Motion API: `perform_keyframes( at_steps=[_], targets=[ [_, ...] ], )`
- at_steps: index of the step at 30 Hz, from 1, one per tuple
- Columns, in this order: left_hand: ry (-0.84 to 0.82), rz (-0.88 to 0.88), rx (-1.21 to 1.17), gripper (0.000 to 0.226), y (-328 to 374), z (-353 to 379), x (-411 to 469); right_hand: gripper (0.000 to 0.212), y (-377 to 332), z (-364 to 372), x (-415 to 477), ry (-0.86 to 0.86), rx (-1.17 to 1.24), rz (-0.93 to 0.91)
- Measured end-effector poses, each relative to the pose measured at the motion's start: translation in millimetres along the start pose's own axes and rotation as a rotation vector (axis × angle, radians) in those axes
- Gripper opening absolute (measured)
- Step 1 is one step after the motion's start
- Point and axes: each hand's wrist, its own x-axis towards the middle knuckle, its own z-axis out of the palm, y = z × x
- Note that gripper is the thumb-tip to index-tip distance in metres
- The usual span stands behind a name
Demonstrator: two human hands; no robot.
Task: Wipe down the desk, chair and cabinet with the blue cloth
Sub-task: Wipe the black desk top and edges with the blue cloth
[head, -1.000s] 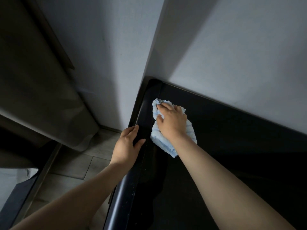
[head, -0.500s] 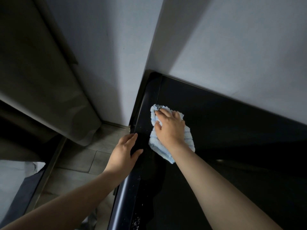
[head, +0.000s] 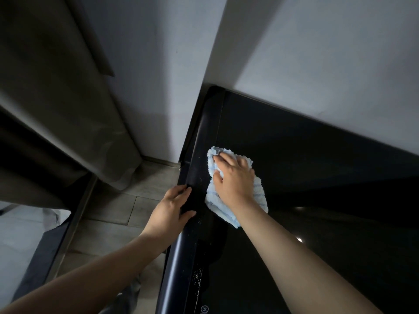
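Two pale grey walls [head: 317, 60] are joined at a shadowed corner. A dark curtain [head: 56, 114] is hung at left, above grey floor tiles [head: 118, 207]. A pale surface [head: 18, 234], possibly bedding, is dimly seen lower left.

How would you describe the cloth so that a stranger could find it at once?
Find the black surface against the grey wall. Near its left edge, the right hand grips the cloth. It alone is pale blue and fluffy.

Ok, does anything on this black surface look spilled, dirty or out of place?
Pale specks lie scattered along the black top's left rim, near the left hand and closer to the camera; crumbs or droplets, I cannot tell. The blue cloth under the right hand lies beside them, not on them.
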Motion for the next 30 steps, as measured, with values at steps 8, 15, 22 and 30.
perform_keyframes(
  at_steps=[8, 15, 22, 30],
  targets=[
    [-0.006, -0.057, -0.072, 0.061, 0.4, -1.4, -1.6, 0.038, -5.3, 4.2, -31.4, 0.003, -0.009, 0.006],
    [-0.003, -0.084, -0.148, 0.061, 1.5, -1.0, 0.8, 0.041, -12.2, 6.9, -61.7, -0.002, -0.012, 0.017],
    [-0.021, -0.069, -0.124, 0.060, 0.3, -2.1, 3.3, 0.047, -14.8, 19.7, -91.4, 0.097, -0.038, 0.023],
    [-0.025, -0.037, -0.119, 0.061, -1.6, -3.7, 4.0, 0.040, -23.8, 22.7, -123.1, 0.065, -0.039, 0.070]
  ],
)
